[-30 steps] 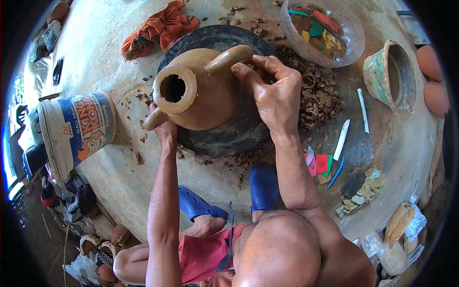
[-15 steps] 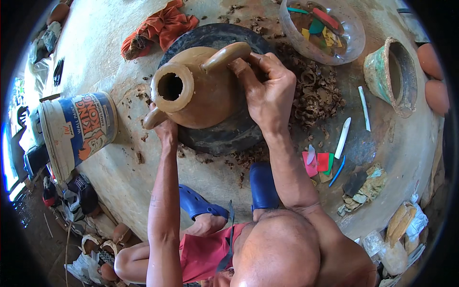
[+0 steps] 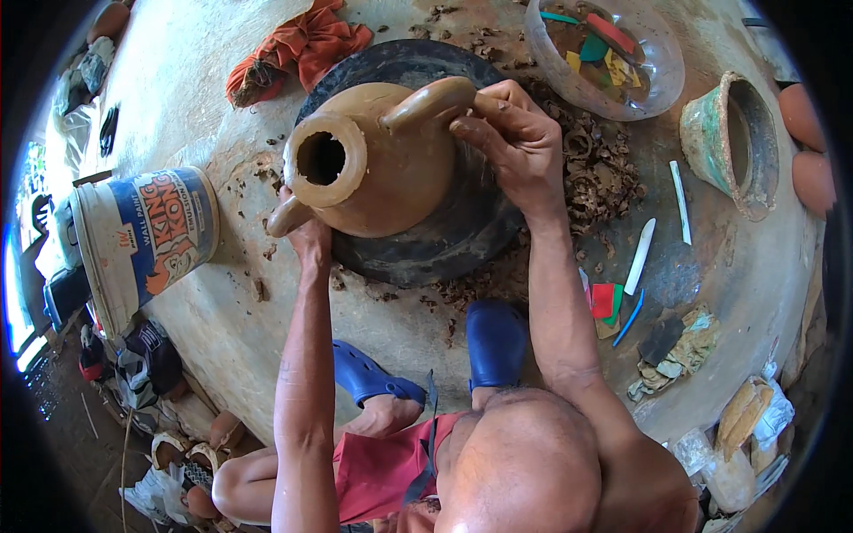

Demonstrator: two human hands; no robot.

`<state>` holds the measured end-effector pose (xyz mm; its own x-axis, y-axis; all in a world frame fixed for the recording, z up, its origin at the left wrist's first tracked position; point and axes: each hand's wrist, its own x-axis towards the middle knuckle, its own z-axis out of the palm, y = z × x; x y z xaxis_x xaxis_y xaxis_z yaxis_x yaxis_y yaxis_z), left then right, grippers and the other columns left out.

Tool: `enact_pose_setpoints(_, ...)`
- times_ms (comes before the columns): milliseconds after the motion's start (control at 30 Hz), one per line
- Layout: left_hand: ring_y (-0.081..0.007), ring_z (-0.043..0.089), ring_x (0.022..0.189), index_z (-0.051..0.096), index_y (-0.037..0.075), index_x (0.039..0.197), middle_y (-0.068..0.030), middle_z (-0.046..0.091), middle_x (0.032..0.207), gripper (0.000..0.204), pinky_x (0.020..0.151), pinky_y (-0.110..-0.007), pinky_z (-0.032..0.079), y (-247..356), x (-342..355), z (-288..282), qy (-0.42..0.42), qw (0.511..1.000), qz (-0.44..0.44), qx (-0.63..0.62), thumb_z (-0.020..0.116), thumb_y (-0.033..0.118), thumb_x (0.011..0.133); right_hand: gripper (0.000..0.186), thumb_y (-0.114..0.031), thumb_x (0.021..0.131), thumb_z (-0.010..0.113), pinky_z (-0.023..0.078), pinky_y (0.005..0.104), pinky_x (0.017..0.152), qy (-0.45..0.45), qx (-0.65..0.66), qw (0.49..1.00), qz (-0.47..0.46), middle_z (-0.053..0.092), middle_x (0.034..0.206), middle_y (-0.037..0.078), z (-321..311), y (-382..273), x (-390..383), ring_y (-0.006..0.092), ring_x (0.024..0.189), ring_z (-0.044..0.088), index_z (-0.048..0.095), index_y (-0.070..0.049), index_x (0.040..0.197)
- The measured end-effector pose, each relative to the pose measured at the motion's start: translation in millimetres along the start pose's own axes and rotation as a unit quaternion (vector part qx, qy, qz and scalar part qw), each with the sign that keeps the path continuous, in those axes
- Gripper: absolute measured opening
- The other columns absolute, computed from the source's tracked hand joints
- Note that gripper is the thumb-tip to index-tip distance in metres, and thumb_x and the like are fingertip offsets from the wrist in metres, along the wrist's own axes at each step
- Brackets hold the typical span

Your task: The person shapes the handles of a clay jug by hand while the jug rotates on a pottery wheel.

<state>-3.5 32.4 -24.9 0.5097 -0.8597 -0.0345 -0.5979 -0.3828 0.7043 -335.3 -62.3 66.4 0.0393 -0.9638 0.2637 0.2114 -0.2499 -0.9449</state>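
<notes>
A brown, wet-looking clay jug (image 3: 400, 169) with a round open neck and two handles leans toward me on a dark round turntable (image 3: 435, 253). My left hand (image 3: 309, 238) is closed around its left handle (image 3: 286, 216), some fingers hidden behind it. Beside the outer end of the upper right handle (image 3: 431, 102), my right hand (image 3: 522, 151) has its fingers curled and thumb brought in. Whatever its fingertips hold, if anything, is too small or hidden to tell.
Clay scraps (image 3: 595, 169) lie right of the turntable. Beyond are a clear basin (image 3: 662, 80) with coloured pieces in water and a green-stained pot (image 3: 706, 147). White tools (image 3: 640, 258) lie nearer. An orange cloth (image 3: 298, 53) is at the far left, above a paint bucket (image 3: 191, 218).
My right hand has shifted a little to the right, away from the jug's body. The left hand keeps its hold, and the jug stays almost in place.
</notes>
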Motion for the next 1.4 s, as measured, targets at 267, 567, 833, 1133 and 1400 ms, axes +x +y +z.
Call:
enact_pose_setpoints(267,-0.0298,0.067,0.113,0.058,0.005,0.134,-0.0168,0.071,0.121,0.038,0.098,-0.046,0.052,7,13,-1,-0.017,1.000,0.006,0.007,0.071,0.014,0.099,0.026,-0.016,0.093,0.086,0.047,0.0244,0.080,-0.104,0.064,0.992,0.018,0.067,0.101,-0.001,-17,13,17,0.0088,0.093,0.058,0.083,-0.006,0.117)
enact_pose_setpoints(567,-0.0302,0.065,0.123,0.058,0.003,0.144,-0.0175,0.069,0.134,0.045,0.106,-0.045,0.051,-27,42,-7,-0.082,0.996,0.010,-0.038,0.066,0.018,0.103,0.044,-0.016,0.090,0.087,0.056,0.0248,0.089,-0.161,0.030,0.984,0.064,0.067,0.114,0.002,-22,14,14,0.0115,0.101,0.067,0.076,-0.002,0.130)
enact_pose_setpoints(833,-0.0290,0.066,0.119,0.057,0.003,0.144,-0.0169,0.070,0.130,0.045,0.103,-0.044,0.052,-9,37,2,-0.067,0.996,-0.058,-0.014,0.066,0.021,0.104,0.062,-0.030,0.074,0.097,0.046,0.0254,0.064,-0.043,-0.196,0.970,-0.138,0.058,0.102,-0.003,-16,3,9,0.0073,0.076,0.051,0.079,-0.013,0.132)
enact_pose_setpoints(1133,-0.0280,0.067,0.118,0.057,0.006,0.145,-0.0151,0.071,0.130,0.047,0.101,-0.044,0.053,2,19,-3,-0.036,0.992,0.103,-0.059,0.068,0.015,0.100,0.046,-0.020,0.071,0.097,0.050,0.0303,0.065,0.106,-0.370,0.881,-0.277,0.062,0.091,0.001,11,-40,5,0.0170,0.078,0.060,0.085,-0.011,0.114)
enact_pose_setpoints(1400,-0.0325,0.068,0.114,0.061,0.007,0.133,-0.0161,0.072,0.123,0.036,0.098,-0.046,0.052,-1,21,2,0.001,0.996,0.077,0.037,0.069,0.018,0.100,0.041,-0.001,0.069,0.091,0.057,0.0349,0.073,0.130,-0.285,0.942,-0.120,0.065,0.095,0.007,33,-49,-2,0.0241,0.083,0.068,0.081,-0.006,0.109)
